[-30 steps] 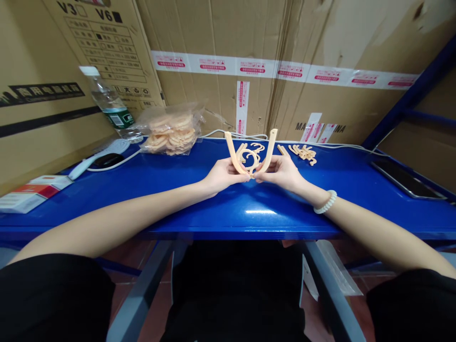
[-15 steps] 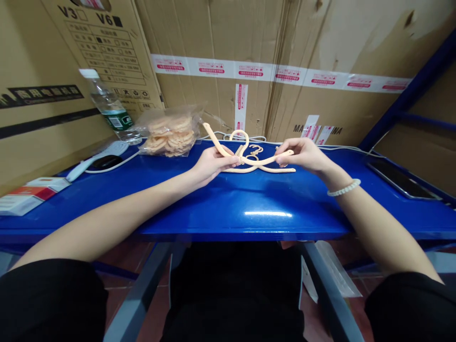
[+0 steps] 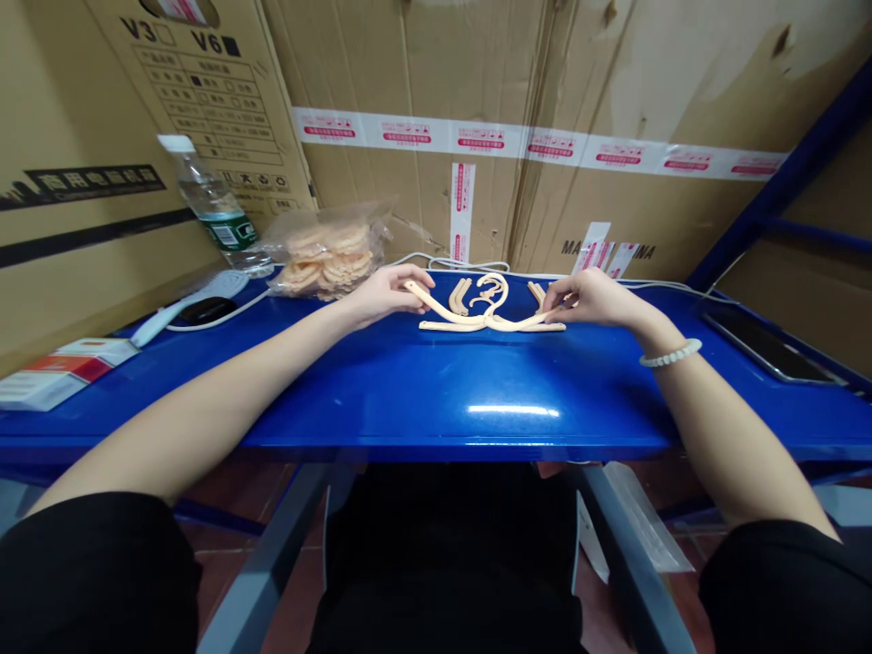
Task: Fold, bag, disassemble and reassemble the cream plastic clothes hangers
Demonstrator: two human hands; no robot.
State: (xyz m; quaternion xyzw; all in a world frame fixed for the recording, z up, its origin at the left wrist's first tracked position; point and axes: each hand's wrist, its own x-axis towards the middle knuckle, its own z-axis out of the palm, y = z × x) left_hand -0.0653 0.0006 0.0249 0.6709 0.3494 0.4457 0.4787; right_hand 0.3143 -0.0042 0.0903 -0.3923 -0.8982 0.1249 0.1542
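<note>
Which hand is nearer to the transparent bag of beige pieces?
Left: the left hand is just right of the bag; the right hand is farther right, at the right end of the held hanger.

A blue table (image 3: 381, 391) carries curved beige pieces (image 3: 457, 294), a bag (image 3: 327, 259) and a box (image 3: 64, 371).

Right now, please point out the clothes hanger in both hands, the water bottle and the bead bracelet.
Clothes hanger (image 3: 488, 319), head view: where its arms meet.
Water bottle (image 3: 228, 229), head view: its label.
Bead bracelet (image 3: 671, 358), head view: middle beads.
</note>
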